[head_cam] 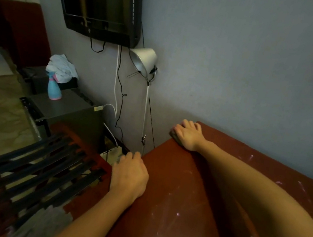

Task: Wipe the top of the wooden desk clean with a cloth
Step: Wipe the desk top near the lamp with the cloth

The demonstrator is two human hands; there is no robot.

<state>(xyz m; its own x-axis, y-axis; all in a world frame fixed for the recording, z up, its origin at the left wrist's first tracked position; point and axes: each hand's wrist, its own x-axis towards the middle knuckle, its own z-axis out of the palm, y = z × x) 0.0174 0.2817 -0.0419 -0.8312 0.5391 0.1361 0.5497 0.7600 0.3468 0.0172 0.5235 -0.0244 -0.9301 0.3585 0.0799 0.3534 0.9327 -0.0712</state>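
Note:
The reddish-brown wooden desk (190,196) fills the lower right and carries pale specks and smears. My right hand (188,135) reaches to the desk's far left corner, next to the wall. Its fingers are spread flat on a small dark cloth (173,136), of which only a sliver shows under the hand. My left hand (129,176) sits on the desk's left edge, nearer to me, with its fingers curled down over that edge.
A clamp lamp (143,60) on a thin stand and hanging cables (117,95) stand by the wall just beyond the corner. A slatted dark chair (36,162) is left of the desk. A blue spray bottle (54,87) and white rags (62,68) sit on a grey cabinet. A wall-mounted screen (100,1) hangs above.

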